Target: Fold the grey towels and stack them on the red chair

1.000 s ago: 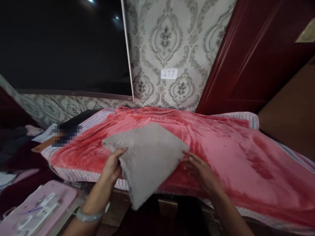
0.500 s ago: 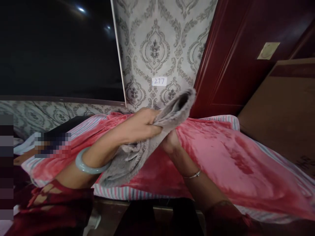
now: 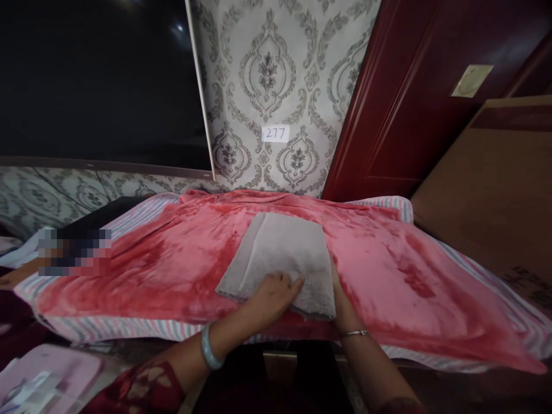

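A folded grey plush cloth (image 3: 288,247) lies on the pink blanket (image 3: 168,259), its smooth pale side up and its fuzzy front edge towards me. My left hand (image 3: 278,290) rests on top of the cloth near that front edge, fingers spread out and lying on it. At the cloth's right edge is my right hand (image 3: 339,293), touching its side. The fingers of that hand are hidden behind or under the cloth.
Beneath the blanket shows a striped sheet (image 3: 129,329). A large screen (image 3: 99,86) hangs on the left wall, and a cardboard box (image 3: 495,190) stands at the right. A pink lidded container (image 3: 56,371) is at the lower left. Another person's arm (image 3: 26,271) reaches in at the left.
The grey plush cloth was held up at a slant between both hands; now it lies flatter on the blanket. My left hand has gone from gripping it to resting on top.
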A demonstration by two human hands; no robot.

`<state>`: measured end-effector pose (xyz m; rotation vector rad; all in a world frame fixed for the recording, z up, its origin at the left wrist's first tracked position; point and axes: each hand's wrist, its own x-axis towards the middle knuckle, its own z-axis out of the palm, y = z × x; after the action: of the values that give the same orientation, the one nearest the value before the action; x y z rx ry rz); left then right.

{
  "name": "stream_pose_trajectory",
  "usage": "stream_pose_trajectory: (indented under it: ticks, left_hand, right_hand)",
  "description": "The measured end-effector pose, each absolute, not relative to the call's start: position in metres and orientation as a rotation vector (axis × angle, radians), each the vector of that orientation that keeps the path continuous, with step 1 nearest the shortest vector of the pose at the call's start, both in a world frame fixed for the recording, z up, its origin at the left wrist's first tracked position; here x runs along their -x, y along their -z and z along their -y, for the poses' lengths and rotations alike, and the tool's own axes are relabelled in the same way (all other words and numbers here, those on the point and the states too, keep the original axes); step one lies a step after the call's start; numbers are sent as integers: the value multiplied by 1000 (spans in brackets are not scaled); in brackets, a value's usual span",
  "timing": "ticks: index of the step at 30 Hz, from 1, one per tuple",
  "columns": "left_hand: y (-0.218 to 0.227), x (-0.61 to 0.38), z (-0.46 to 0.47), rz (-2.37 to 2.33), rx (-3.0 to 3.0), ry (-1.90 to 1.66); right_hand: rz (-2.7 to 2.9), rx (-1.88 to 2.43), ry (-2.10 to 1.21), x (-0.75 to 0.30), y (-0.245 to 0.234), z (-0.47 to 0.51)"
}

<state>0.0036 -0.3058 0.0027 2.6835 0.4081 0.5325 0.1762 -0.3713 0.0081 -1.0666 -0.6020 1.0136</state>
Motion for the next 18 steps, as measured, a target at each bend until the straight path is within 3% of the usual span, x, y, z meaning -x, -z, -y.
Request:
stream_pose_trajectory:
  ticks: [10, 18]
  left_hand:
    - [14, 49, 278, -579, -2985, -328]
    - [33, 58, 256, -406, -3165, -691]
  right_hand:
    - [285, 1215, -1245, -249, 3, 338]
    - [410, 1267, -1088, -266, -23, 296]
